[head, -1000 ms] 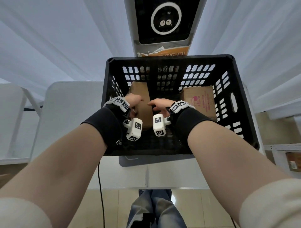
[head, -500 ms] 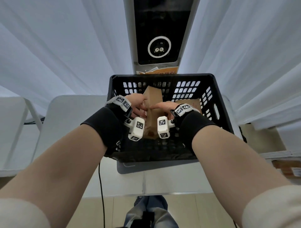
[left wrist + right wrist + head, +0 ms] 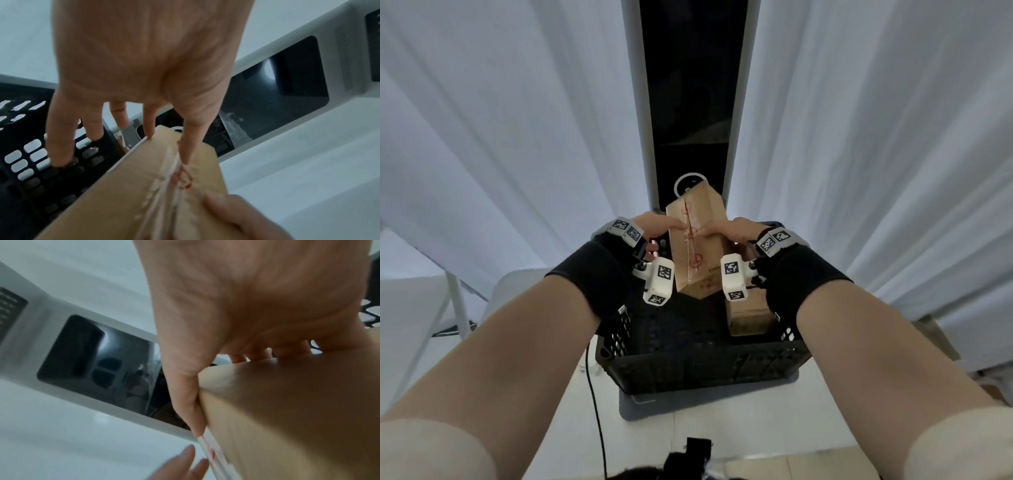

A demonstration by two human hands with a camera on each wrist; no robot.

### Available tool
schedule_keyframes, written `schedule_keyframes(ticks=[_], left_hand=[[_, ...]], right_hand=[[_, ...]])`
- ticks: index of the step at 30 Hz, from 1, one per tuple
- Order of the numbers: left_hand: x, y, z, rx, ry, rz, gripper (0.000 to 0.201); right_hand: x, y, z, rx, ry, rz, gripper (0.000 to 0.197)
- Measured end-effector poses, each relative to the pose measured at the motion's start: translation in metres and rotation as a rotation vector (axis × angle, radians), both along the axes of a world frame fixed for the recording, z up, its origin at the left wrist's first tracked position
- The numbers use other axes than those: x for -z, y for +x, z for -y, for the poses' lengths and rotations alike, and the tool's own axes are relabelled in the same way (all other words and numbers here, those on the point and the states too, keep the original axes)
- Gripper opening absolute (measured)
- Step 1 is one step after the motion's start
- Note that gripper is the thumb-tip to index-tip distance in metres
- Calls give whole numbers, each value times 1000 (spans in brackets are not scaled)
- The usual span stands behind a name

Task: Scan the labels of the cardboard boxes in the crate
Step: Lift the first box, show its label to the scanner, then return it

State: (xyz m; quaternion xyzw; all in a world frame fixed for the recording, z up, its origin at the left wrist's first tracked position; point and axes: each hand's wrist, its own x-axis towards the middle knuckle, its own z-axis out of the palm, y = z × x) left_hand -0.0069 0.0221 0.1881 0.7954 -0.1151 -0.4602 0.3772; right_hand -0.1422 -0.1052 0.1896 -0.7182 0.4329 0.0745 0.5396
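Observation:
A long brown cardboard box [image 3: 697, 240] with a taped seam and red marks is held tilted above the black crate [image 3: 705, 370], its far end in front of the scanner's white ring [image 3: 690, 185]. My left hand [image 3: 657, 228] pinches its left side, thumb on the taped face [image 3: 191, 146] and index finger at the edge. My right hand [image 3: 726, 233] grips the right side, thumb along the edge [image 3: 185, 402] and fingers curled behind. A second cardboard box [image 3: 748, 315] lies in the crate's right part. No label shows on either box.
The scanner tower [image 3: 690, 102], grey-framed with a dark screen, rises right behind the crate between white curtains. The crate stands on a white table [image 3: 722, 428]. A black cable [image 3: 594, 394] hangs at its left edge. A white chair [image 3: 455, 308] is to the left.
Both hands lifted the long box out of the crate and raised it toward the scanner's ring. The head view tilted upward with it.

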Motion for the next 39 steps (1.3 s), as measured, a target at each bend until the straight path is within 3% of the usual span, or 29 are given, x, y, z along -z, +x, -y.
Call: schedule_keyframes(ticks=[3,7,9,11,14,18,22,26,31,39], left_hand=[[-12,-1,-5,-4,-91,-94,81],[-37,-10,-13,51,-254,-198,44],[-48,-8,-17,54,-291,-181,50],[-57,-7,-18,58,-291,-160,58],[-70,-9,-16,60,-276,-117,53],[-77,-13,-4,31,-295,7,54],[-82,-20,4,57,-314,57,59],[-85,-22,6,28,-338,25,59],[-88,-23,2,9,-369,-49,52],[-89,-26,2,-9,-371,-98,49]], right_hand=[[-24,-7,0,77,154,131,67],[-42,-12,1,117,235,229,66],[-46,-14,1,134,271,267,69],[-50,-17,-1,149,299,297,58],[-53,-20,-3,163,326,325,49],[-59,-20,-5,182,294,367,49],[-64,-18,-6,229,300,399,24],[-62,-18,0,247,175,355,43],[-62,-20,5,235,80,322,27],[-66,-27,6,246,81,338,36]])
